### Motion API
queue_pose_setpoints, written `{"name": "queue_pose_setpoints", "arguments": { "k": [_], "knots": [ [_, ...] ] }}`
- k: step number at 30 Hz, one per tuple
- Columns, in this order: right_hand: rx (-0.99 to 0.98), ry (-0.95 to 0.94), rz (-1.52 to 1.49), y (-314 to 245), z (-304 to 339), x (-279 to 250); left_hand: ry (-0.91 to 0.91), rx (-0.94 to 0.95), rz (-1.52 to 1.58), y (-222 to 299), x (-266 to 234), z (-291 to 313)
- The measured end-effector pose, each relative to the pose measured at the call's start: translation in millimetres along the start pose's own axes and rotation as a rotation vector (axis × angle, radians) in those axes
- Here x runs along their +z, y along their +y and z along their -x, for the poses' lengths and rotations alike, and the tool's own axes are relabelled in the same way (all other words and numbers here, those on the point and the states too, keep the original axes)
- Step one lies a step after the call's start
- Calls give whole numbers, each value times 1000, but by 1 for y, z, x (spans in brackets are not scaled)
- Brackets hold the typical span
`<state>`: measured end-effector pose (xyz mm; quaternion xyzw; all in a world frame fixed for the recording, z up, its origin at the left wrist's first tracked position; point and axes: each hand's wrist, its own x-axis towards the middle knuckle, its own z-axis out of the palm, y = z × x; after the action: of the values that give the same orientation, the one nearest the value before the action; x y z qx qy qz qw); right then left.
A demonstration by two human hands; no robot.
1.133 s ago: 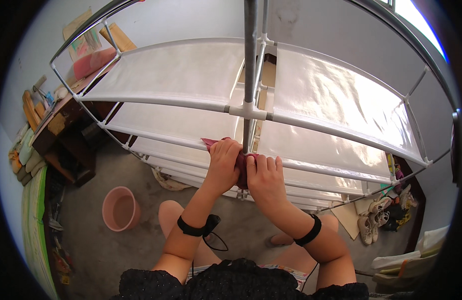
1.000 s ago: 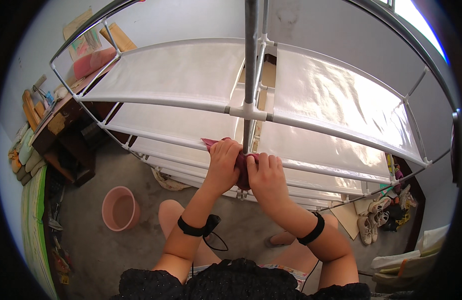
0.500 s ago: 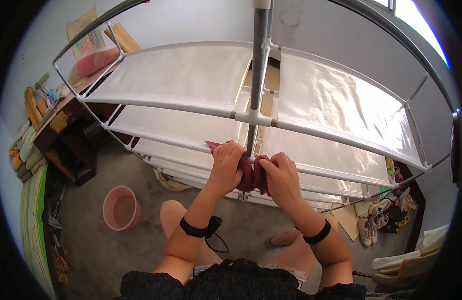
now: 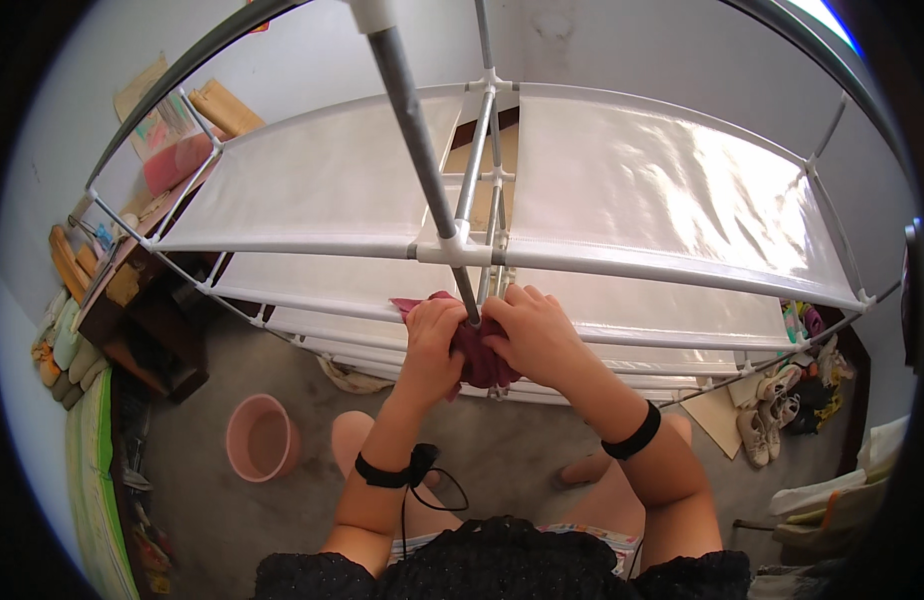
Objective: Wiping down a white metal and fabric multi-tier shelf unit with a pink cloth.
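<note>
A dark red cloth point(image 4: 479, 362) is bunched around the front middle of a tube-frame rack, just below a white joint point(image 4: 450, 246). My left hand point(image 4: 434, 338) is closed on its left side, with a corner of cloth poking out past the fingers. My right hand point(image 4: 534, 335) grips the cloth from the right, fingers bent over the rail. Between the hands a grey upright pole point(image 4: 414, 130) comes down to the cloth. White fabric shelves point(image 4: 327, 170) stretch to both sides above and below. Part of the cloth is hidden under my fingers.
On the floor at left stands a pink bucket point(image 4: 264, 438). A dark wooden desk point(image 4: 132, 300) is behind it, near a stack of folded cloths point(image 4: 72, 350). Shoes point(image 4: 767, 425) sit at the rack's right end, and draped fabric point(image 4: 832, 500) is at lower right.
My view has shifted, so the upright pole now leans across to the left. My right hand has moved in closer to the left and turned more over the rail; both keep the cloth.
</note>
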<state>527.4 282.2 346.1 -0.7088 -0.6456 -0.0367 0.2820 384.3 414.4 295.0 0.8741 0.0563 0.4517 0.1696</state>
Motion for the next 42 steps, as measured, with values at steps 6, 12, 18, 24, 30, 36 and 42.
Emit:
{"name": "queue_pose_setpoints", "arguments": {
  "k": [6,12,18,24,30,36,42],
  "knots": [
    [14,294,202,-7,30,19,218,-95,-232,-2,-16,15],
    [-111,676,295,3,40,51,570,-545,36,-23,-23,30],
    [-102,670,222,4,42,51,200,-502,365,-4,2,-18],
    [-70,544,158,0,43,26,-330,-614,382,-10,-26,-64],
    [-74,83,201,19,25,-7,-292,-567,434,-11,-18,-54],
    [-241,-184,64,39,4,-33,-303,-461,366,-3,-20,-53],
    [-290,-211,269,32,-4,-39,-291,-453,464,-4,-19,-48]
  ]
}}
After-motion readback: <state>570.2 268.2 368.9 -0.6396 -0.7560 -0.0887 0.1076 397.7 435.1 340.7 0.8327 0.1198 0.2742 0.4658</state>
